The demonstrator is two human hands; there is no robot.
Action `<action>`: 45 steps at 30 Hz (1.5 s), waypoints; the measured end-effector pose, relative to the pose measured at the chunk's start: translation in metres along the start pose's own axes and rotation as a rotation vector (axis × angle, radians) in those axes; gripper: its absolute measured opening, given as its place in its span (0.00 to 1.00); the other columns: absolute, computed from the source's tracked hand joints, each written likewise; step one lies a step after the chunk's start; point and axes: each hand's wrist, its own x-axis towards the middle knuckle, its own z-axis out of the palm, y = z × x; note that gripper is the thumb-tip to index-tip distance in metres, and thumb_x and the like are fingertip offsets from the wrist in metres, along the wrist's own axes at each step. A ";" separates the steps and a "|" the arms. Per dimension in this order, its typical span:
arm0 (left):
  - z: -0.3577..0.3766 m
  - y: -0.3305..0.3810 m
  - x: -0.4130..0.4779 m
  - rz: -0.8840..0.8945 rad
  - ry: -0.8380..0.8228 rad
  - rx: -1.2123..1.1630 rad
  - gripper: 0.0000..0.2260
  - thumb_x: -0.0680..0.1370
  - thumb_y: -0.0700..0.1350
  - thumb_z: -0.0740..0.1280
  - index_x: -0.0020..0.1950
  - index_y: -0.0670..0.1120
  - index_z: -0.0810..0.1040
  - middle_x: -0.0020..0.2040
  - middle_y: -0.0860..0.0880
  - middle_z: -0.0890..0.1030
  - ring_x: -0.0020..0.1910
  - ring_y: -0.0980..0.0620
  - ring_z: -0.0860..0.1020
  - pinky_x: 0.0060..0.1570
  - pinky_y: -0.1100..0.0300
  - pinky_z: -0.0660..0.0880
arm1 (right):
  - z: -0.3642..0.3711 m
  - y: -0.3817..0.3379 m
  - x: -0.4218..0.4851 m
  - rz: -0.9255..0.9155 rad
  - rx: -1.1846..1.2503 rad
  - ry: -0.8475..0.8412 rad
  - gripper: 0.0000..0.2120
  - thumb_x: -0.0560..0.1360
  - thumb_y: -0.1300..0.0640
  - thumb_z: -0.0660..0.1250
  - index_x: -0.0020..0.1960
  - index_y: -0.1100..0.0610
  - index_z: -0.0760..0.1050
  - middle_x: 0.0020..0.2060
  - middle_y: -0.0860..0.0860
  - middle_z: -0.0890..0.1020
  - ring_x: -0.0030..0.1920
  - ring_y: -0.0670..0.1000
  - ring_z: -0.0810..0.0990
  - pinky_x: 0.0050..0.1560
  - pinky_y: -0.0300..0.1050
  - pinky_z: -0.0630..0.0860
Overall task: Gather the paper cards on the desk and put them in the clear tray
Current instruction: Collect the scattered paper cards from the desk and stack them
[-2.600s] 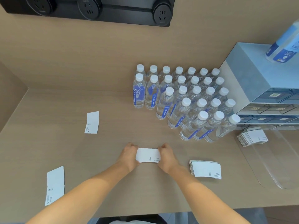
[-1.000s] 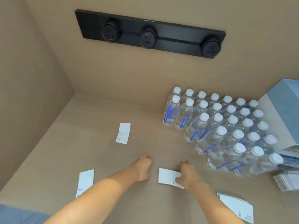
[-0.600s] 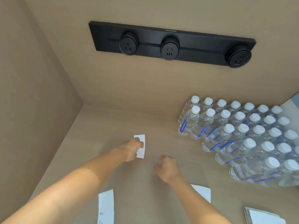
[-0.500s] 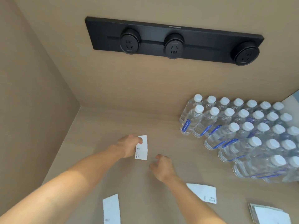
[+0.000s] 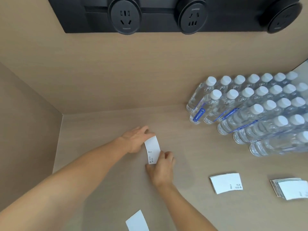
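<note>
White paper card point(image 5: 152, 150), curved rectangle, small black print at its near end, held between both hands over the middle of the desk point(image 5: 191, 150). Left hand point(image 5: 135, 140) pinches the card's far end, fingertips closed on the paper. Right hand point(image 5: 162, 168) grips the near end, fingers curled around the edge. Whether the card touches the desk, cannot tell.

Second card point(image 5: 225, 183) lies flat toward the desk's right side, print at its right end; a layered edge at its left hints at more than one sheet, not sure. Further right, at the frame edge, a stack of cards point(image 5: 290, 189) with greyish edges fanned out, top card white, partly cut off. Another loose card point(image 5: 137, 221) lies near the desk's front edge, cut by the frame bottom.

Clear tray not in frame, so no container contents to report.

Water bottles point(image 5: 253, 110), clear with white caps and blue labels, stand packed in rows at the desk's back right corner.

Desk is light tan wood grain, enclosed by matching back and left side panels. Black socket strip point(image 5: 166, 15) with three round outlets is mounted high on the back panel.
</note>
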 end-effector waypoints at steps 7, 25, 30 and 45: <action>0.000 0.002 0.010 0.040 0.010 -0.050 0.25 0.74 0.35 0.62 0.68 0.54 0.69 0.65 0.51 0.67 0.61 0.47 0.71 0.47 0.56 0.70 | 0.003 0.006 0.006 -0.035 -0.010 0.025 0.17 0.69 0.57 0.68 0.56 0.58 0.70 0.56 0.50 0.67 0.57 0.53 0.66 0.51 0.46 0.76; 0.053 0.074 -0.048 -0.187 0.009 -0.198 0.16 0.68 0.49 0.69 0.51 0.46 0.70 0.50 0.52 0.64 0.44 0.51 0.69 0.38 0.58 0.69 | -0.061 0.075 0.014 -0.376 -0.157 -0.224 0.19 0.69 0.66 0.64 0.59 0.59 0.72 0.61 0.55 0.67 0.64 0.55 0.64 0.63 0.38 0.69; 0.067 0.120 -0.053 -0.254 0.104 -0.332 0.17 0.68 0.53 0.67 0.54 0.48 0.71 0.52 0.52 0.68 0.51 0.51 0.72 0.47 0.56 0.75 | -0.098 0.112 0.023 -0.465 -0.180 -0.318 0.22 0.67 0.65 0.69 0.60 0.59 0.72 0.60 0.53 0.67 0.63 0.53 0.64 0.64 0.38 0.68; 0.063 0.317 0.012 -0.284 0.194 -0.480 0.19 0.70 0.52 0.69 0.60 0.52 0.72 0.57 0.54 0.69 0.56 0.52 0.73 0.54 0.50 0.77 | -0.241 0.260 0.054 -0.507 -0.298 -0.375 0.25 0.65 0.63 0.72 0.62 0.57 0.74 0.60 0.53 0.68 0.63 0.53 0.65 0.57 0.33 0.63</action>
